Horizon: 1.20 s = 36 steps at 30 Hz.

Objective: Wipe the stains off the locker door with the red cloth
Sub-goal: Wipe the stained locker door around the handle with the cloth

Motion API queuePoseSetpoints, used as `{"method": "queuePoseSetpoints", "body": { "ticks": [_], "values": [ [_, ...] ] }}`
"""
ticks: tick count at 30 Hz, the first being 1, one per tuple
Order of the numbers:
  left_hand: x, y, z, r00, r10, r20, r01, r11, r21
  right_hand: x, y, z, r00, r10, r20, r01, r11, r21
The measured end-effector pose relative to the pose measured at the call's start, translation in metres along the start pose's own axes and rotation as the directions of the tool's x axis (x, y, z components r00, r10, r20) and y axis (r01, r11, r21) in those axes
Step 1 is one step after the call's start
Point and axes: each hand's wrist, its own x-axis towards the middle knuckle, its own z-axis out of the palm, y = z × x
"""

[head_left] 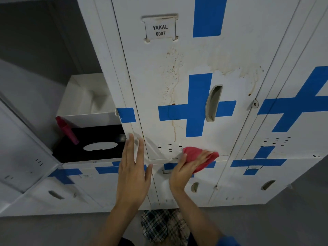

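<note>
A white locker door point(152, 82) labelled YAKAL 0007 carries a blue tape cross and a grey recessed handle point(213, 103). Brown stains point(173, 77) speckle and run down its left half, and a paler smear point(230, 66) spreads across its upper right. My right hand point(184, 172) grips the bunched red cloth point(197, 157) against the door's bottom edge, beside the vent slots. My left hand point(134, 169) lies flat with fingers spread on the locker frame at the door's lower left corner.
To the left a locker stands open with its door point(23, 150) swung out; inside sit a black tissue box point(92, 144) and a pink object point(66, 130). More closed lockers with blue tape lie right and below. Plaid cloth point(163, 224) shows near the floor.
</note>
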Motion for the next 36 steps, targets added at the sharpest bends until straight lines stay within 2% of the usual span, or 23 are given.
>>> {"method": "queuePoseSetpoints", "body": {
  "ticks": [3, 5, 6, 8, 9, 11, 12, 13, 14, 15, 17, 19, 20, 21, 22, 24, 26, 30, 31, 33, 36],
  "values": [
    [0.002, 0.0, -0.001, 1.0, 0.017, -0.008, -0.017, 1.0, 0.01, -0.01, 0.024, -0.008, 0.975, -0.132, 0.18, 0.178, 0.947, -0.267],
    [0.004, 0.001, -0.003, 0.999, 0.016, -0.03, -0.016, 1.0, -0.002, -0.004, 0.036, -0.017, 0.963, -0.15, 0.223, 0.227, 0.899, -0.375],
    [0.007, 0.001, -0.006, 0.999, 0.009, -0.047, -0.009, 1.0, -0.006, 0.002, 0.036, -0.022, 0.975, -0.118, 0.19, 0.181, 0.914, -0.362],
    [0.011, 0.001, -0.012, 0.996, 0.01, -0.086, -0.01, 1.0, -0.003, 0.016, 0.03, -0.03, 0.998, -0.035, 0.043, 0.043, 0.974, -0.222],
    [0.014, 0.001, -0.016, 0.993, 0.027, -0.111, -0.027, 1.0, 0.004, 0.022, 0.027, -0.032, 0.999, -0.027, -0.021, 0.023, 0.985, -0.173],
    [0.019, 0.001, -0.023, 0.984, 0.079, -0.162, -0.075, 0.997, 0.033, 0.029, 0.018, -0.032, 0.996, -0.09, -0.015, 0.086, 0.98, -0.182],
    [0.024, 0.001, -0.026, 0.978, 0.098, -0.184, -0.09, 0.995, 0.051, 0.028, 0.015, -0.029, 0.984, -0.162, 0.07, 0.175, 0.952, -0.252],
    [0.028, 0.002, -0.028, 0.974, 0.104, -0.203, -0.093, 0.994, 0.064, 0.023, 0.013, -0.026, 0.944, -0.26, 0.201, 0.316, 0.887, -0.336],
    [0.033, 0.004, -0.031, 0.971, 0.1, -0.217, -0.086, 0.994, 0.073, 0.018, 0.018, -0.022, 0.857, -0.374, 0.356, 0.499, 0.776, -0.386],
    [0.038, 0.005, -0.033, 0.969, 0.097, -0.229, -0.08, 0.993, 0.081, 0.016, 0.024, -0.02, 0.729, -0.472, 0.495, 0.668, 0.647, -0.367],
    [0.045, 0.007, -0.035, 0.963, 0.111, -0.244, -0.087, 0.991, 0.104, 0.024, 0.035, -0.02, 0.49, -0.611, 0.622, 0.867, 0.419, -0.271],
    [0.05, 0.006, -0.036, 0.962, 0.127, -0.243, -0.104, 0.989, 0.107, 0.041, 0.044, -0.032, 0.305, -0.619, 0.723, 0.952, 0.207, -0.225],
    [0.051, 0.006, -0.036, 0.962, 0.13, -0.241, -0.109, 0.989, 0.097, 0.051, 0.049, -0.043, 0.217, -0.571, 0.792, 0.976, 0.1, -0.195],
    [0.052, 0.006, -0.036, 0.962, 0.131, -0.239, -0.114, 0.99, 0.083, 0.061, 0.054, -0.055, 0.16, -0.489, 0.857, 0.985, 0.021, -0.172],
    [0.053, 0.006, -0.036, 0.962, 0.132, -0.24, -0.119, 0.991, 0.067, 0.071, 0.06, -0.068, 0.147, -0.402, 0.904, 0.986, -0.011, -0.165],
    [0.054, 0.006, -0.036, 0.96, 0.136, -0.244, -0.132, 0.991, 0.034, 0.087, 0.071, -0.094, 0.228, -0.324, 0.918, 0.971, 0.002, -0.241],
    [0.053, 0.005, -0.036, 0.961, 0.151, -0.231, -0.153, 0.988, 0.012, 0.096, 0.079, -0.113, 0.312, -0.341, 0.887, 0.944, 0.005, -0.33],
    [0.054, 0.001, -0.037, 0.962, 0.172, -0.213, -0.171, 0.985, 0.023, 0.095, 0.075, -0.108, 0.329, -0.387, 0.861, 0.937, 0.018, -0.35],
    [0.054, 0.0, -0.037, 0.962, 0.171, -0.212, -0.17, 0.985, 0.021, 0.091, 0.069, -0.099, 0.315, -0.404, 0.859, 0.943, 0.028, -0.333],
    [0.054, 0.0, -0.036, 0.964, 0.17, -0.206, -0.167, 0.985, 0.032, 0.078, 0.054, -0.079, 0.229, -0.449, 0.864, 0.97, 0.029, -0.242],
    [0.055, -0.001, -0.036, 0.967, 0.168, -0.192, -0.156, 0.985, 0.078, 0.057, 0.041, -0.046, -0.004, -0.465, 0.885, 0.992, -0.11, -0.053]
  ]
}}
